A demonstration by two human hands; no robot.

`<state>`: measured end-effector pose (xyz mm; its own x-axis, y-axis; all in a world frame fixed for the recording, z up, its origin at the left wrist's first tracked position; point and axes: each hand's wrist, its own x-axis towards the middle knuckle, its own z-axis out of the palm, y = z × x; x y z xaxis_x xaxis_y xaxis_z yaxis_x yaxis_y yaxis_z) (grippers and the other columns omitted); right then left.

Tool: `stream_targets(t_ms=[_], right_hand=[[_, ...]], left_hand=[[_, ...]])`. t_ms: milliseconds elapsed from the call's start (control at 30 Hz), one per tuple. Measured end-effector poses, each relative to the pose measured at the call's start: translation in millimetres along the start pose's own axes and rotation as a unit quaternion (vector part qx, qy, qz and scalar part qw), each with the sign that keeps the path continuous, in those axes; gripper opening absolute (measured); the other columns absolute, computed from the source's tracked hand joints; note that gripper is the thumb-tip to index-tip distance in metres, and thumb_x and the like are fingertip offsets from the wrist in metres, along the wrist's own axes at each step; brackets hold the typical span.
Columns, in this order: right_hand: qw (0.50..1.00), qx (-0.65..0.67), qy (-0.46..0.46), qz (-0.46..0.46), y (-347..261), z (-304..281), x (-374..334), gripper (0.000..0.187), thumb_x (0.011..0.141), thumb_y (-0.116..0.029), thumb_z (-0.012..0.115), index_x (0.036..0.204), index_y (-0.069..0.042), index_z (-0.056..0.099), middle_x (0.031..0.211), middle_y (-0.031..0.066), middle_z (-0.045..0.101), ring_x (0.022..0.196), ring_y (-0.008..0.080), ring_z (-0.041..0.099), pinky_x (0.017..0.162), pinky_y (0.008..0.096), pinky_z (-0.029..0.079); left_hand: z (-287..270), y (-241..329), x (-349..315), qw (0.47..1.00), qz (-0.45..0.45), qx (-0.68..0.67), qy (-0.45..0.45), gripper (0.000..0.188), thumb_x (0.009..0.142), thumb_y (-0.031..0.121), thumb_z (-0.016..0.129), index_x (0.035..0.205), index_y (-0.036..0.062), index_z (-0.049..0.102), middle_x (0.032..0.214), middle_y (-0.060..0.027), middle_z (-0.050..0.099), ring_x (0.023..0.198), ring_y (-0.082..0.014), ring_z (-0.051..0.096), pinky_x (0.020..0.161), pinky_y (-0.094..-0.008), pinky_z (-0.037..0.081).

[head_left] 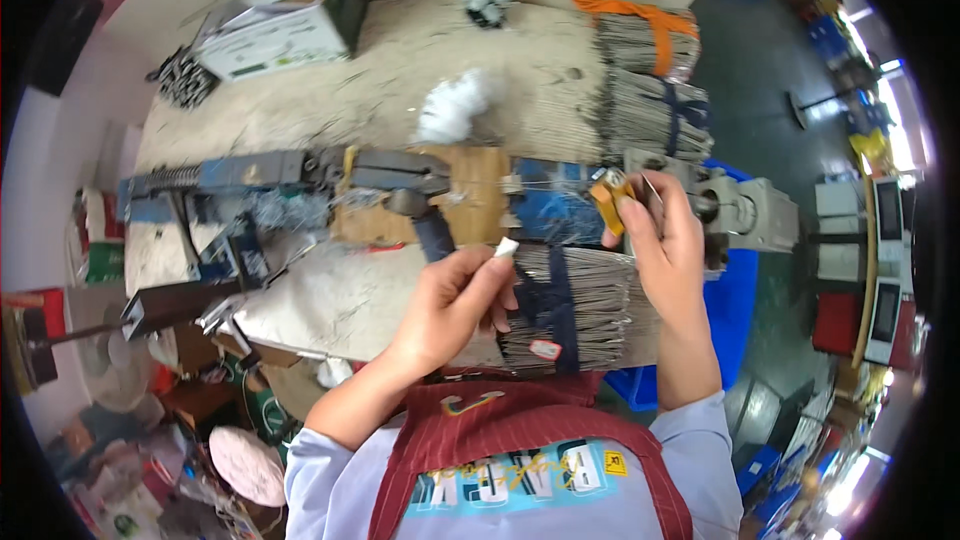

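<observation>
My left hand point(455, 302) is closed, thumb against fingers, pinching a small white piece point(507, 248) above the front of the bench. To its right, my right hand point(660, 235) grips a small yellow tool with a metal end point(608, 202); its exact kind is unclear. That tool is close to a thin wire point(555, 182) running across the bench fixture. Left of the wire stands a long grey metal clamp point(400, 172), with a dark-handled lever point(432, 232) below it. A grey chuck-like machine head point(735, 205) sits beyond my right hand.
Bundles of thin grey rods point(655, 115) lie at the back right, and another bundle point(590, 305) lies in front of me. White fluffy material point(455, 105) and an open carton point(280, 35) are farther back. A blue bin point(735, 315) stands beside the bench's right end.
</observation>
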<state>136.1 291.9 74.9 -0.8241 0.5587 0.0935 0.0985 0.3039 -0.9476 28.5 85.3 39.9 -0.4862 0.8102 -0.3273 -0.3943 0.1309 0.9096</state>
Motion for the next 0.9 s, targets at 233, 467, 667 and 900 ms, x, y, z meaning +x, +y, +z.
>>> stream_targets(t_ms=[233,467,667,900], right_hand=[[0.999,-0.022,-0.004,-0.031,-3,1,16,0.021,0.097,-0.012,0.058,0.111,0.002,0.052,0.089,0.0128,0.066,0.073,0.0167,0.066,0.066,0.0294,0.051],[0.934,-0.266,-0.109,-0.211,-2,5,25,0.026,0.081,-0.004,0.064,0.106,0.001,0.056,0.098,0.0158,0.065,0.088,0.0311,0.066,0.073,0.0381,0.055],[0.804,-0.422,-0.183,-0.376,-3,8,31,0.019,0.081,-0.012,0.062,0.097,-0.003,0.056,0.092,0.0157,0.066,0.092,0.0268,0.066,0.061,0.0361,0.057],[0.882,-0.371,-0.081,-0.281,-2,21,85,0.015,0.083,-0.014,0.065,0.095,-0.008,0.060,0.080,0.0129,0.066,0.075,0.0335,0.065,0.064,0.0439,0.051]], left_hand=[[31,7,55,0.994,-0.037,-0.101,-0.022,0.028,0.102,0.027,0.050,0.090,0.0030,0.059,0.072,-0.0056,0.063,0.055,-0.0131,0.060,0.047,-0.0238,0.048],[30,-7,61,0.970,0.000,-0.200,0.138,0.023,0.100,0.024,0.052,0.091,0.0052,0.060,0.073,-0.0048,0.064,0.052,-0.0129,0.059,0.043,-0.0233,0.043],[34,-21,61,0.967,0.073,-0.140,0.199,0.028,0.102,0.027,0.051,0.090,0.0027,0.058,0.072,-0.0030,0.061,0.055,-0.0091,0.056,0.047,-0.0224,0.043],[36,-17,58,0.971,0.043,-0.169,0.162,0.027,0.103,0.028,0.049,0.093,0.0035,0.057,0.073,-0.0057,0.062,0.055,-0.0142,0.060,0.047,-0.0236,0.044]])
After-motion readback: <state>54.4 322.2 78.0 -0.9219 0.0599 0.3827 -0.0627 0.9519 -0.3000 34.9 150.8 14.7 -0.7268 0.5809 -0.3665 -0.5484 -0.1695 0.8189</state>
